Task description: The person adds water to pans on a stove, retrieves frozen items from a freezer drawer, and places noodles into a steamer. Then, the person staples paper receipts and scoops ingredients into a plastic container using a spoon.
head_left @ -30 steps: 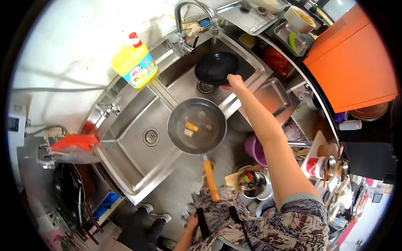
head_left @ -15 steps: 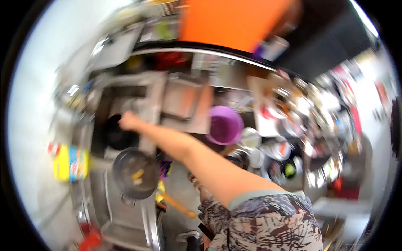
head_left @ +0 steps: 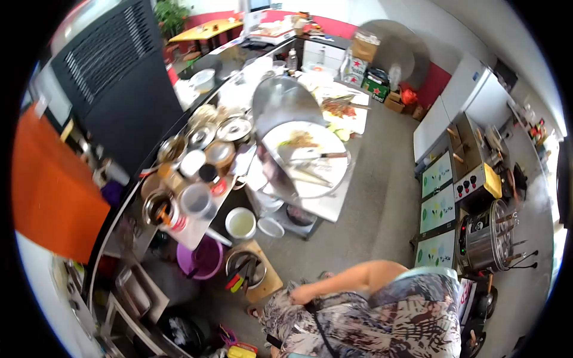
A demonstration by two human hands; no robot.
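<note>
My right hand [head_left: 302, 293] is at the waist, against the front of a patterned apron [head_left: 382, 316]. Its fingers look curled towards the cloth; whether they hold anything is too small to make out. My left hand is out of sight. Near the right hand, a metal pot [head_left: 258, 271] with red- and yellow-handled tools in it stands on a wooden board [head_left: 268, 286]. Further off, a round white board [head_left: 283, 140] carries chopped food and a dark-handled knife [head_left: 331, 156].
Left, a purple tub [head_left: 185, 258] and a white bucket [head_left: 240, 223] stand low. Jars and lids crowd the counter beside a clear plastic container [head_left: 197, 200]. Right, a large steel pot [head_left: 483, 244] stands by a control box [head_left: 470, 184]. Behind is a white fridge [head_left: 433, 125].
My view has swung from the sink to the wider kitchen. The right hand has come back from the dark pan in the sink to the apron.
</note>
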